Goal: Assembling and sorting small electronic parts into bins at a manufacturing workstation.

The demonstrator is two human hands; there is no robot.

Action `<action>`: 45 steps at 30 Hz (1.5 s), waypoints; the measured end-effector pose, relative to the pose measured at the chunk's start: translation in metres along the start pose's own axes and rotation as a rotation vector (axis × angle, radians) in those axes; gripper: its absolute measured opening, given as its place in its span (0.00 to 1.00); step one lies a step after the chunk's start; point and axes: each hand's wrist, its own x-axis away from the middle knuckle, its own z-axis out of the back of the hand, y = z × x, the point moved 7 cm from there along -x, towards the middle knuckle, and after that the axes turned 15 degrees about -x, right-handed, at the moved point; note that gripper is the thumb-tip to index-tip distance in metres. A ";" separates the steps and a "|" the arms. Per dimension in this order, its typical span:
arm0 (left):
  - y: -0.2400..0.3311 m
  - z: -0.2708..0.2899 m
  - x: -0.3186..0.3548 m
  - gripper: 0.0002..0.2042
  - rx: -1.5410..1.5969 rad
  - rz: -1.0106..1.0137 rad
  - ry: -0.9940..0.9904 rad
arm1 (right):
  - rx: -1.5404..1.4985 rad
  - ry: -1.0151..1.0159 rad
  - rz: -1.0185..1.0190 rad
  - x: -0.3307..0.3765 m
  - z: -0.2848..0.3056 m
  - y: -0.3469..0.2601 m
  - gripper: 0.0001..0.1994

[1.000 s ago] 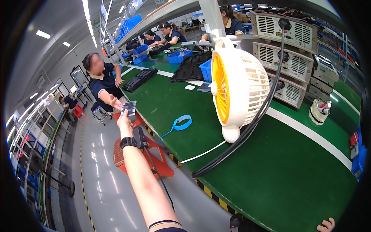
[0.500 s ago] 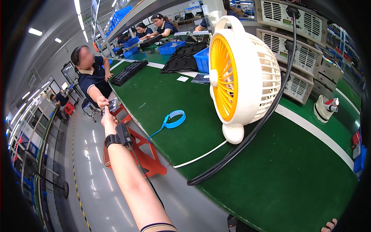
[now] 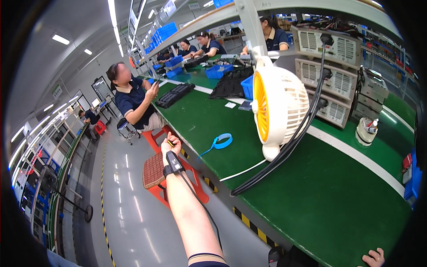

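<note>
We take the white-and-yellow fan [image 3: 284,104] as our landmark. Half a second ago our left hand [image 3: 171,143] met a co-worker's hand [image 3: 152,91] around a small dark piece, well to the left of the fan. Now the two hands are apart. The thin dark piece [image 3: 157,82] is in the grasp of the co-worker [image 3: 132,104], raised near the chest, far to the left of the fan and beyond our reach.

Our left hand is drawn back closer to the fan's side, though well left of it, with its fingers curled inward. A dab of yellow and black shows among them; we cannot tell whether it is something held or the striped tape behind. Our right hand [image 3: 373,257] remains low and far to the right of the fan, partly cut off, fingers bent at the edge of the green table [image 3: 311,200]; we cannot tell if it grips anything.

More of the red stool's woven seat [image 3: 153,171] now shows, below and left of the fan. The blue looped strap [image 3: 222,141] lies unmoved on the table, left of the fan.
</note>
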 end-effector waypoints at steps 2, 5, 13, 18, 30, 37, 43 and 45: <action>-0.006 -0.009 0.000 0.20 0.033 -0.053 -0.005 | -0.035 0.002 0.014 0.001 0.001 -0.002 0.36; -0.023 -0.021 -0.008 0.24 0.037 -0.085 0.075 | -0.038 0.003 0.011 0.004 0.001 -0.001 0.36; -0.044 -0.014 -0.026 0.33 0.094 -0.142 0.130 | -0.034 -0.034 0.021 0.005 -0.003 0.003 0.37; -0.044 -0.016 -0.029 0.33 0.043 -0.127 0.136 | -0.039 -0.035 0.018 0.006 -0.005 0.005 0.36; -0.047 -0.016 -0.019 0.32 -0.058 -0.147 0.132 | -0.096 -0.014 0.006 0.004 0.003 0.003 0.37; -0.049 -0.016 -0.029 0.12 -0.242 -0.183 0.058 | -0.121 -0.023 -0.025 0.006 0.003 0.002 0.37; -0.050 -0.023 -0.020 0.10 -0.307 -0.203 0.081 | -0.130 -0.019 -0.025 0.005 0.004 -0.001 0.37; -0.050 -0.024 -0.020 0.10 -0.310 -0.197 0.136 | -0.129 -0.016 -0.023 0.005 0.004 -0.001 0.38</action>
